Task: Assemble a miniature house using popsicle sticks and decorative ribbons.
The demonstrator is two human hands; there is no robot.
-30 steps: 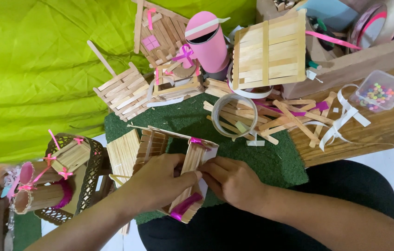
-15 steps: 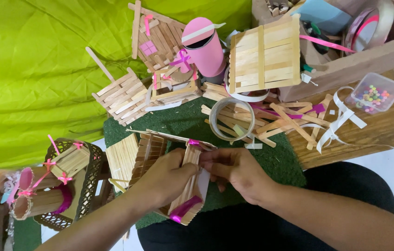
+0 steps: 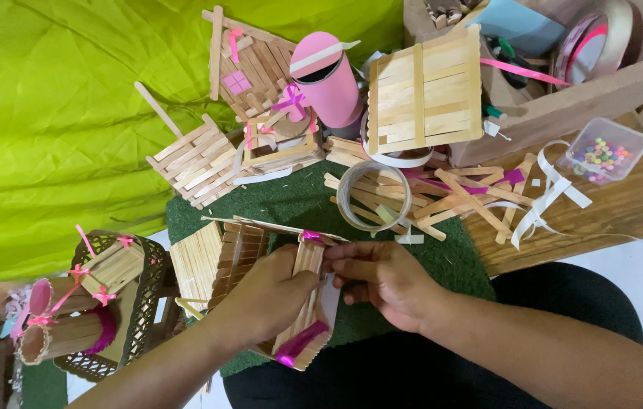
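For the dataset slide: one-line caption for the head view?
Both hands, left hand and right hand, hold a craft-stick panel with pink ribbon over a green mat.

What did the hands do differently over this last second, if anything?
Little changed. The right hand drew in closer to the left hand, its fingertips now pressed to the top of the popsicle-stick piece with pink ribbon that both hands keep holding. The tape roll, pink tube and stick houses on the green mat stayed put.

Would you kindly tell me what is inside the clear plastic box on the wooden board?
The clear plastic box holds small mixed-colour beads, seen through its clear top. Whatever lies beneath the beads is hidden.
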